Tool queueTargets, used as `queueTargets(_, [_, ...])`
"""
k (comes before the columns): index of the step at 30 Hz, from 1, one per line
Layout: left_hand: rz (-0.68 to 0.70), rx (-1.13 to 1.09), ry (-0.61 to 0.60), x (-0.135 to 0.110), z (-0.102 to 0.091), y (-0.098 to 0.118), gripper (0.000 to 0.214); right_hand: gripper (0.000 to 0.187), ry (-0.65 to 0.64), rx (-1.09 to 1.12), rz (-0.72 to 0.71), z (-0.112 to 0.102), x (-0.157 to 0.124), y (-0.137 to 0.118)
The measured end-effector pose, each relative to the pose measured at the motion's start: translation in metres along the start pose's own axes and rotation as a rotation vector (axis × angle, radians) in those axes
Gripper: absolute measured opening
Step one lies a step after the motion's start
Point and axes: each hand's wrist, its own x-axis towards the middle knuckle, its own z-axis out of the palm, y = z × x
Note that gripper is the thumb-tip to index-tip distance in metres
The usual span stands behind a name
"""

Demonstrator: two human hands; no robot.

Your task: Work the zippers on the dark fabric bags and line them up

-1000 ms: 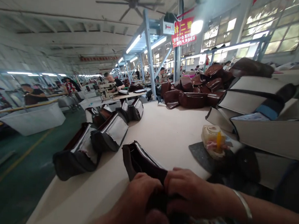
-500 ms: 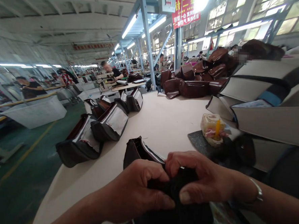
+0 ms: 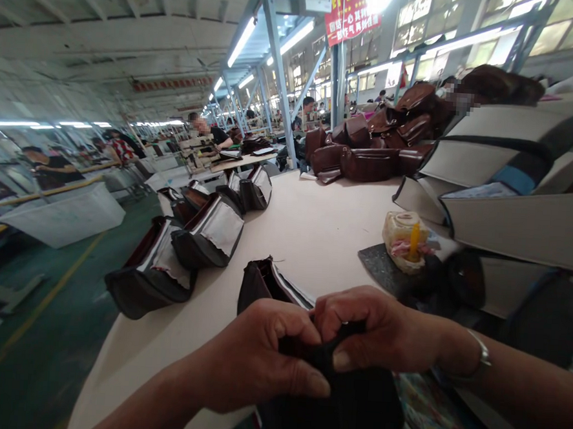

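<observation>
My left hand (image 3: 263, 355) and my right hand (image 3: 371, 330) pinch the top edge of a black bag (image 3: 333, 398) from both sides, with their fingertips close together. The fingers hide the bag's opening. Just behind my hands lies a dark bag with a silvery lining (image 3: 267, 284), untouched. Farther left along the cream work table (image 3: 314, 242) stand a similar bag (image 3: 207, 239) and another (image 3: 150, 271). Right of my right hand, a dark felt pad (image 3: 385, 269) holds a wrapped block with a yellow stick (image 3: 404, 241).
Brown leather bags (image 3: 367, 161) are heaped at the table's far end. Large pale stiff panels (image 3: 518, 229) are stacked along the right. Patterned cloth (image 3: 430, 411) lies at lower right. Beyond the table's left edge stand a white bin (image 3: 63, 214) and a seated worker (image 3: 201, 131).
My hands and the black bag sit higher in the view than a second ago, and the bag's edge is now pinched more tightly. The whole scene has shifted slightly as my head moved.
</observation>
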Motion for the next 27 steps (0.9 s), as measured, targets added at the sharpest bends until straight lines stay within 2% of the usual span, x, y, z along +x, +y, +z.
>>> queueTargets(4, [-0.059,-0.052,0.034,0.001,0.002,0.001,0.038,0.015,-0.011,-0.024,-0.014,0.002,0.003,-0.001])
queueTargets(9, [-0.105,-0.005,0.085,-0.003,0.006,0.003,0.034,0.013,-0.009,0.002,-0.01,0.003,0.004,-0.003])
queueTargets(14, [-0.011,-0.022,0.044,-0.002,0.003,0.002,0.028,0.019,-0.036,-0.023,0.02,0.001,0.002,-0.001])
queueTargets(27, [0.121,0.001,-0.071,0.002,-0.004,0.0,0.016,0.026,0.006,0.124,0.096,0.0,-0.002,0.007])
